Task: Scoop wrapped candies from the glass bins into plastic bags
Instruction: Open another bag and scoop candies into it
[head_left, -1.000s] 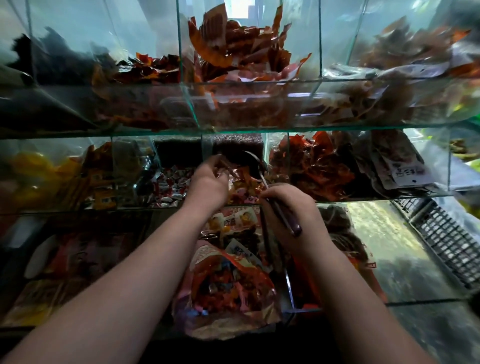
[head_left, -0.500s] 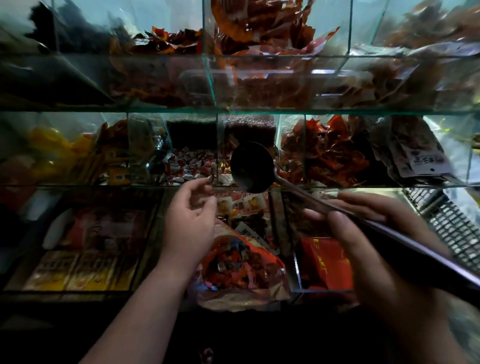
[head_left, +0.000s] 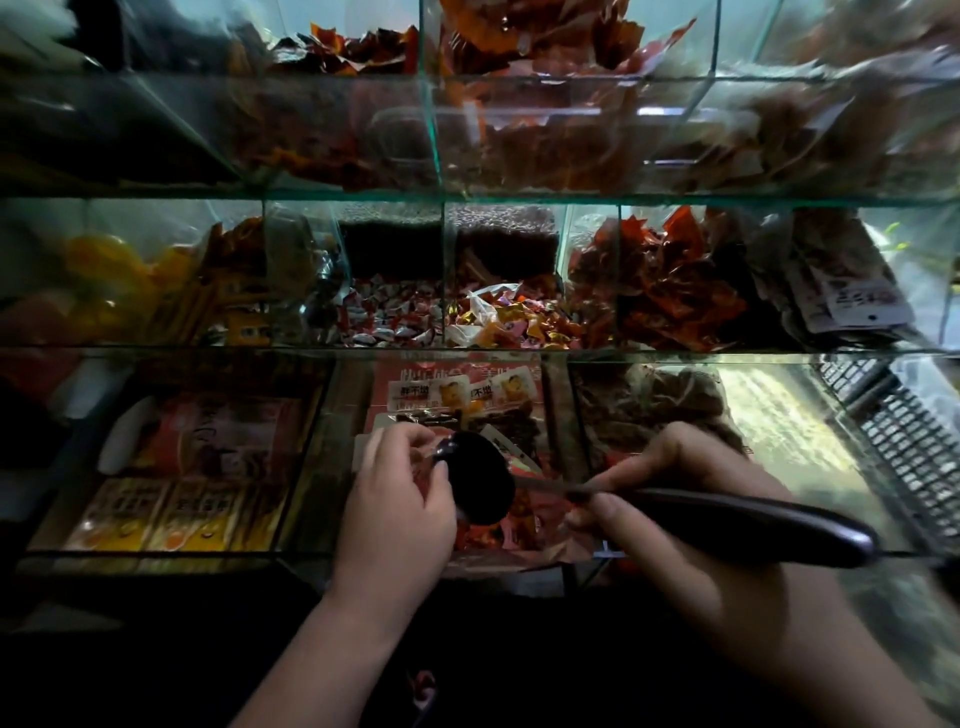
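Now the right hand (head_left: 691, 525) has its fingers wrapped round the dark handle of the scoop (head_left: 737, 522), the handle running off to the right and the round black bowl (head_left: 480, 480) tipped over the middle compartment of the near row. The bowl's back faces the camera, so what is in it cannot be told. Just left of it, the left hand (head_left: 395, 514) is curled up against the bowl's edge, thumb and forefinger closed together. It looks to be pinching the rim of the plastic bag (head_left: 540, 551), though the light is poor down here. Under the bowl, red and orange wrapped candies (head_left: 488, 538) show through the bag, which sits in that near middle compartment on top of printed packets (head_left: 457, 389).

Further back, in the middle row of the glass bins (head_left: 444, 260), there are red-and-white sweets (head_left: 389, 319) in one compartment and gold and orange sweets (head_left: 519, 317) in the one just to its right. Right of those sits a heap of red foil packets (head_left: 670, 280), and far to the left yellow shapes (head_left: 104, 270), blurred. A wire basket (head_left: 904, 441) lies at the right edge.
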